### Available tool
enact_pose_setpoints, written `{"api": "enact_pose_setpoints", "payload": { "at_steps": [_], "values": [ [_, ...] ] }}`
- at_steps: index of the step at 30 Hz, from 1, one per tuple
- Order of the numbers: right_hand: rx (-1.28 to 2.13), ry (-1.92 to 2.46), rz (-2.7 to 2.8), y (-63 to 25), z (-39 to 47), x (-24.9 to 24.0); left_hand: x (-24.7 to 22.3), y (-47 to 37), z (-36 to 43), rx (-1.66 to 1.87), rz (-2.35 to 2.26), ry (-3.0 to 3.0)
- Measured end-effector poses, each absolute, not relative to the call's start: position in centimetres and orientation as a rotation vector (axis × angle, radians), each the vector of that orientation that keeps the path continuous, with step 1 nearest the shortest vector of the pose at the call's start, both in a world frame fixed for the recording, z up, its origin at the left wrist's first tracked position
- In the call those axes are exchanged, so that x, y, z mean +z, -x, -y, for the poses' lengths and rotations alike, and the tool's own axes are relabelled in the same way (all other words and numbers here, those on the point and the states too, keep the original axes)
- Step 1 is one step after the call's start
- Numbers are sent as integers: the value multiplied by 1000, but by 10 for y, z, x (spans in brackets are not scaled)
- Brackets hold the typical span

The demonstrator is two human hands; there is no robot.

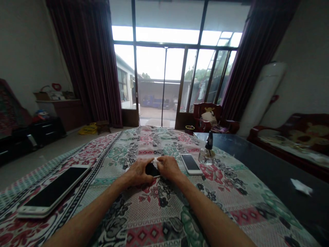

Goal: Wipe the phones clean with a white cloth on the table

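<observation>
A phone with a black screen (152, 170) lies on the flowered cloth between my hands, partly covered by them. My left hand (138, 172) is curved around its left side, thumb at the near edge, gripping it. In my right hand (168, 167), a crumpled white tissue (155, 160) is pinched against the phone's upper right part. A second white phone (191, 164) lies face up just right of my right hand. Beyond it stands a clear bottle with a black spray top (208, 151). At the left, a larger phone (55, 191) lies face up.
The patterned tablecloth (151, 219) covers the surface under the phones. A dark table (272, 185) adjoins it at the right, with a crumpled white tissue (301, 187) on it. Wooden seats, dark curtains and glass doors stand farther back.
</observation>
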State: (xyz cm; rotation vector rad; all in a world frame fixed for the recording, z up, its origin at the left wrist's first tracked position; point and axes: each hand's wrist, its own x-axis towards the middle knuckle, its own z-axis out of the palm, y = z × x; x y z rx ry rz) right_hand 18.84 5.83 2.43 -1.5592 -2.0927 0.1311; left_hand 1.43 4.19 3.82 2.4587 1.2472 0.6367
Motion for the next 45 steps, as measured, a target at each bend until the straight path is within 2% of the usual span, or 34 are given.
{"api": "enact_pose_setpoints", "payload": {
  "at_steps": [7,20,25,32,45],
  "values": [
    [291,1439,1858,-183,-58,29,38,-10,-44,819,-1291,-2479],
    [600,1266,1666,-175,-52,43,45,16,-57,902,-1549,-2208],
    [766,1250,1636,-187,-59,50,49,35,-63,921,-1394,-1968],
    [584,1195,1448,-194,-69,53,66,48,-53,879,-888,-1692],
    [450,1062,1673,-175,-52,56,65,43,-50,858,-901,-1705]
  ]
}}
